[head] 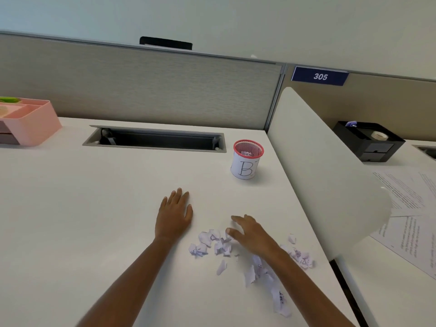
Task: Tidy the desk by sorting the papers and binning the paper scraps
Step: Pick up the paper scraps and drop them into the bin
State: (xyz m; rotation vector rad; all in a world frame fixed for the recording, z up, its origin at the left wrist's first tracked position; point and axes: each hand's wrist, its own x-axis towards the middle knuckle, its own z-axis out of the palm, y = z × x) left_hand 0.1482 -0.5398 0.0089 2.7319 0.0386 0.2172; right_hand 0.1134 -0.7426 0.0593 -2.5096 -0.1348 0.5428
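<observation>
just beneath the right hand (251,234) lie the paper scraps (212,244).

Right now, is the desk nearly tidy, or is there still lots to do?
Only just begun. Done: a few crumpled bits sit in the red bin marked B. In hand: nothing yet; the left hand lies flat on the desk and the open right hand is over the torn scraps. Left: those scraps litter the desk, and printed sheets lie on the next desk.
</observation>
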